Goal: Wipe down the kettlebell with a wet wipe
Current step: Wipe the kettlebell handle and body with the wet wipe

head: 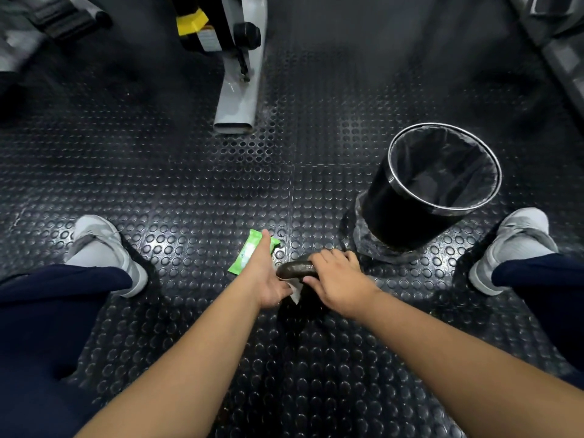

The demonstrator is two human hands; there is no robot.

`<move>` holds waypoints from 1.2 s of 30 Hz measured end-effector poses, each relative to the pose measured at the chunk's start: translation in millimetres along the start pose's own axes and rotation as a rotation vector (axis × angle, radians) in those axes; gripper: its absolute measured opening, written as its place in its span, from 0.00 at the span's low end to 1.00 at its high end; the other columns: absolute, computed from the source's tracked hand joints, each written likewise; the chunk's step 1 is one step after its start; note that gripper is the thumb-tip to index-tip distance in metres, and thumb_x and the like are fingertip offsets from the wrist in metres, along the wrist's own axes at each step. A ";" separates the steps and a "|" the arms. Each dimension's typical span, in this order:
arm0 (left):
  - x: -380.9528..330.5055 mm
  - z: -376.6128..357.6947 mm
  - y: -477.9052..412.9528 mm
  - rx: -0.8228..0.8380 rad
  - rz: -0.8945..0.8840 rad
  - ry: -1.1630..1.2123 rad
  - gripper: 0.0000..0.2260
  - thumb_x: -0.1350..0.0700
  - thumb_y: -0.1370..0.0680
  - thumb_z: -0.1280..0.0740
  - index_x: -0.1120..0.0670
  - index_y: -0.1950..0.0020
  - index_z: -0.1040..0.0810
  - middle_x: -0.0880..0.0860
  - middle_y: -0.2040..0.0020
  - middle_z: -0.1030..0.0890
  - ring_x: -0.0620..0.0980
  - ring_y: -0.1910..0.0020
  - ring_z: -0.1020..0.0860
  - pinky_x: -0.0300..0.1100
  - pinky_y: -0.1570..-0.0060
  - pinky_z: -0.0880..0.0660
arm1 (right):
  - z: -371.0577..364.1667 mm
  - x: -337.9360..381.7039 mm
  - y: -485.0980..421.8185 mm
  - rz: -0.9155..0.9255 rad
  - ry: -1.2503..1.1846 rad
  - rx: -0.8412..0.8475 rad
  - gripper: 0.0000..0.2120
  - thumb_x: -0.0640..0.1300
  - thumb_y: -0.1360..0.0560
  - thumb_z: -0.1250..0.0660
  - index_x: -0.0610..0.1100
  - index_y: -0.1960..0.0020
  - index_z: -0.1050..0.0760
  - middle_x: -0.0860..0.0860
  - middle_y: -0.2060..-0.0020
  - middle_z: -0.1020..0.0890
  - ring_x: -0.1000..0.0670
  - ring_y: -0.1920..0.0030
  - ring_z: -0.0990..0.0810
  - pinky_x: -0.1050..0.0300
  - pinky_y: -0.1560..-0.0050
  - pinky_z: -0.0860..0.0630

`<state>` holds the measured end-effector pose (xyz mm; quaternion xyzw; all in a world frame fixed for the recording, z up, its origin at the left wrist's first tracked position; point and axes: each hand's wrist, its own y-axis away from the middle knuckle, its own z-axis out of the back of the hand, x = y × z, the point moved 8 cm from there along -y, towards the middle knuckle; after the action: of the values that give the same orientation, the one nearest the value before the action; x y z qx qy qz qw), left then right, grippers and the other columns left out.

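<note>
A dark kettlebell [295, 269] stands on the studded rubber floor between my feet, mostly hidden under my hands. My right hand [338, 281] is closed around its handle from above. My left hand [268, 279] presses a white wet wipe [294, 289] against the left side of the kettlebell, fingers extended. A green pack of wet wipes [249, 252] lies on the floor just behind my left hand, partly covered by it.
A black bin [410, 213] with a liner and a metal rim stands tilted at the right, close to the kettlebell. A grey machine leg [237, 102] reaches onto the floor ahead. My shoes [104, 248] flank the spot on both sides.
</note>
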<state>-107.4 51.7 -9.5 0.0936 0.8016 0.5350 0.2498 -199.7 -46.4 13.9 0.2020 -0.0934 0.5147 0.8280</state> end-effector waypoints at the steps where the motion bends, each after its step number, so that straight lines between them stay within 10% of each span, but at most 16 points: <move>1: -5.5 0.8 2.6 0.022 -0.002 -0.024 0.46 0.21 0.26 0.47 0.59 0.33 0.20 0.61 0.40 0.15 0.61 0.36 0.19 0.54 0.30 0.28 | -0.6 0.1 -0.5 -0.010 0.003 -0.006 0.19 0.60 0.16 0.46 0.50 0.34 0.31 0.53 0.39 0.25 0.48 0.39 0.28 0.43 0.31 0.36; 11: 14.2 8.6 -22.3 -0.144 -0.032 0.020 0.51 0.17 0.33 0.44 0.60 0.34 0.21 0.58 0.46 0.14 0.55 0.54 0.18 0.46 0.50 0.20 | 0.5 6.2 -2.3 -0.078 0.016 0.035 0.17 0.58 0.16 0.45 0.49 0.33 0.31 0.51 0.36 0.25 0.47 0.36 0.29 0.39 0.28 0.39; 16: 7.2 4.4 -6.8 -0.080 -0.018 -0.115 0.52 0.17 0.31 0.48 0.61 0.32 0.22 0.61 0.39 0.16 0.60 0.36 0.19 0.49 0.48 0.20 | 1.6 8.6 -3.1 -0.067 0.012 0.042 0.17 0.58 0.16 0.46 0.50 0.33 0.32 0.52 0.36 0.25 0.48 0.36 0.29 0.40 0.27 0.39; 22: -17.5 9.2 7.9 0.049 -0.004 -0.177 0.48 0.20 0.27 0.52 0.59 0.32 0.21 0.62 0.39 0.16 0.63 0.38 0.18 0.56 0.31 0.26 | -2.1 6.6 -4.8 -0.081 0.024 0.060 0.18 0.59 0.16 0.46 0.49 0.33 0.32 0.51 0.36 0.25 0.46 0.36 0.28 0.39 0.29 0.37; 29: 8.1 13.1 -19.4 -0.080 -0.053 -0.129 0.48 0.19 0.30 0.44 0.59 0.33 0.20 0.56 0.46 0.14 0.55 0.51 0.19 0.47 0.41 0.22 | 0.2 9.9 -3.3 -0.064 0.026 0.077 0.17 0.57 0.15 0.46 0.48 0.33 0.32 0.50 0.36 0.25 0.45 0.35 0.29 0.37 0.28 0.38; 36: -21.1 16.1 1.2 0.115 0.025 -0.291 0.53 0.18 0.30 0.48 0.63 0.28 0.26 0.64 0.37 0.18 0.64 0.38 0.18 0.57 0.31 0.27 | 1.2 6.7 -1.0 -0.068 0.007 0.082 0.18 0.58 0.15 0.46 0.48 0.33 0.32 0.50 0.36 0.25 0.46 0.36 0.29 0.39 0.29 0.37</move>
<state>-81.4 56.4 -6.9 0.1941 0.7850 0.4721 0.3511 -195.7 -41.8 17.2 0.2369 -0.0623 0.4905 0.8363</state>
